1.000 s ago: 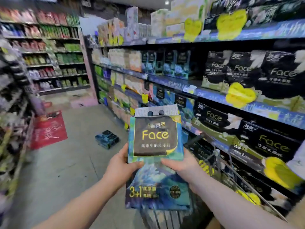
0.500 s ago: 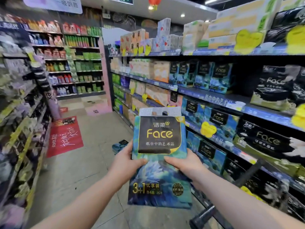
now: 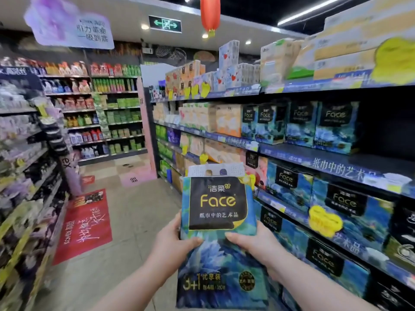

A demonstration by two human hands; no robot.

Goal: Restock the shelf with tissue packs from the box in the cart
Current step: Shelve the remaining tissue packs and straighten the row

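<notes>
A supermarket aisle runs ahead over a grey tiled floor (image 3: 134, 221), with a red printed floor mat (image 3: 85, 223) lying near the left-hand shelving of bottles and pouches (image 3: 107, 108). A green exit sign (image 3: 165, 24) and a red paper lantern (image 3: 210, 13) hang from the ceiling. Along the right stands the long blue-edged tissue shelf (image 3: 314, 157), its tiers lined with matching blue-and-black tissue packs (image 3: 334, 129) and yellow price tags (image 3: 325, 221).

In the head view, the blue floral plastic tissue pack with a black "Face" label (image 3: 217, 205) is held upright in the air over the aisle, just left of the shelf's front edge and level with its lower tiers, its white perforated handle strip at the top. The left hand (image 3: 173, 241) grips the pack's left edge, thumb across the front and fingers hidden behind. The right hand (image 3: 253, 241) grips the right edge the same way, thumb on the front. Both hands pinch it at about mid-height, below the black label.

Compared with half a second ago, the grip is unchanged, but the view has tipped upward: the exit sign and lantern now show more fully, and the dark cart handle seen at the bottom right has left the picture.
</notes>
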